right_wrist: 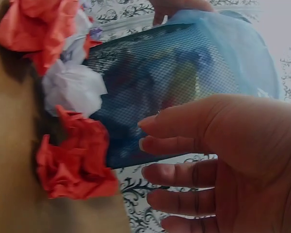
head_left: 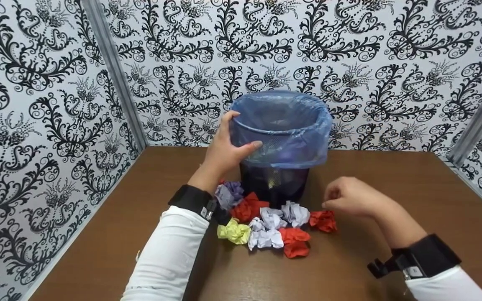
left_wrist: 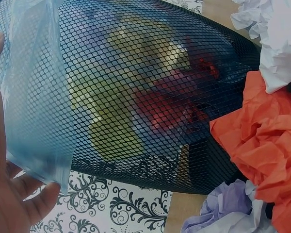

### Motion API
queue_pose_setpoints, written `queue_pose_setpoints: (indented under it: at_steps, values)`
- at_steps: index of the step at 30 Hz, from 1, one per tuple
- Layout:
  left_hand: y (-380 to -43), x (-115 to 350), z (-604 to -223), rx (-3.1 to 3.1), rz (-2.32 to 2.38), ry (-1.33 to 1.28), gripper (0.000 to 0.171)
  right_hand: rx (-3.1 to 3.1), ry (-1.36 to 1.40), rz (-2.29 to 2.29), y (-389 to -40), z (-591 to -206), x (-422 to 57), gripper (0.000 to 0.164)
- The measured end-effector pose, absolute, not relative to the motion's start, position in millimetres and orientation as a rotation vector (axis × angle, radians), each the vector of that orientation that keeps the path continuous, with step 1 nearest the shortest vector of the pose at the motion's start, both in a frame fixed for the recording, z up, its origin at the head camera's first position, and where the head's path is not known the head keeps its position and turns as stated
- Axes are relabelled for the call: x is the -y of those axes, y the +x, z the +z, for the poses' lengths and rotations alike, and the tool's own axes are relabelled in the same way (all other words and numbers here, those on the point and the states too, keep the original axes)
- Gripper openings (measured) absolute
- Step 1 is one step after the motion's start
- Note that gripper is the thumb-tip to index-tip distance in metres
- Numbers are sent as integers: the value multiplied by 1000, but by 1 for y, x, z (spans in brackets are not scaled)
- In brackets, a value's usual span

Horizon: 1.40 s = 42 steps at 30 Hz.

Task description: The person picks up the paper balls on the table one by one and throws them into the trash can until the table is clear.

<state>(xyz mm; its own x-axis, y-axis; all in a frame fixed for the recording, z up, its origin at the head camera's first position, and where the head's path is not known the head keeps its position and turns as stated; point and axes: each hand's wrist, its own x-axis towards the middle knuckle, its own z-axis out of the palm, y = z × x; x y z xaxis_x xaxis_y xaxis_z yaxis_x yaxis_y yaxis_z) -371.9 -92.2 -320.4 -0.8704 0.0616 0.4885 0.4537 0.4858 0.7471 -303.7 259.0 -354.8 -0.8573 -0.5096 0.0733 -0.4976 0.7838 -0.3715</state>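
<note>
White sleeves (head_left: 165, 257), left grip (head_left: 226, 148) clasping bin (head_left: 276, 182) at rim (head_left: 274, 133), right grip (head_left: 354, 196) spread near red paper (head_left: 324, 220), tabletop (head_left: 416, 184) stretching rightward

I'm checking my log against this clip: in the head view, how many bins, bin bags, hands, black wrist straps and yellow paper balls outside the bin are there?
Bin: 1
Blue bag: 1
Hands (left hand, right hand): 2
Black wrist straps: 2
Yellow paper ball outside the bin: 1
Total: 7

The right hand (head_left: 352, 196) has room above the rightmost red paper (head_left: 324, 221); leftward, the bin (head_left: 262, 179) blocks it.
</note>
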Motion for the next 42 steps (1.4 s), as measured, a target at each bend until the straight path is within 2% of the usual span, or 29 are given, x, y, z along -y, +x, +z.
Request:
queue_pose_setpoints:
  at_steps: [5,9,18,21,25,28,42]
  values:
    - [-373,91,-322,2331,-1367,-441,103,-2956,-747,-591,-302,-370,-257,11]
    - [-373,90,-323,2333,-1364,-450,103,-2966,-673,-622,-300,-377,-256,25]
    - [-371,92,-321,2335,-1355,-453,102,-2971,-753,-630,-305,-389,-257,46]
    - [-372,94,-321,2328,-1338,-457,100,-2887,-744,-704,-305,-393,-256,39]
    - [-373,96,-321,2308,-1331,-469,100,-2799,-730,-765,-307,-395,-253,20]
    - [-374,96,-321,2296,-1363,-487,102,-2814,-744,-730,-307,-396,-252,12]
    - [-371,94,-320,2301,-1411,-493,103,-2910,-746,-639,-308,-401,-251,15]
